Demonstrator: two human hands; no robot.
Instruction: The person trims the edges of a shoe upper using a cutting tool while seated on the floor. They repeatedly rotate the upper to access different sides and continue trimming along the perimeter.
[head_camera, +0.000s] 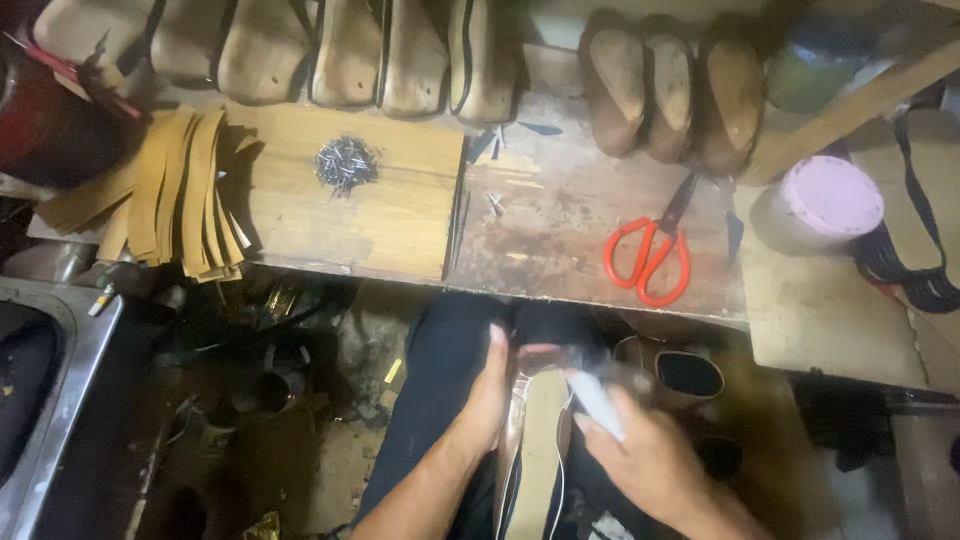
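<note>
My left hand (482, 400) grips the side of a shoe upper on a last (540, 440) that rests sole-up on my lap, its tan insole facing me. My right hand (650, 460) is closed around a pale-handled tool (597, 400), blurred by motion, whose head is at the toe end of the shoe. What kind of tool it is cannot be made out. Both hands are below the edge of the wooden workbench (560, 215).
On the bench lie red-handled scissors (650, 258), a heap of small nails (346, 163) on a light wooden board, tan leather strips (170, 195), and a row of shoe lasts (350, 55) along the back. A pink-lidded tub (822, 200) stands at right.
</note>
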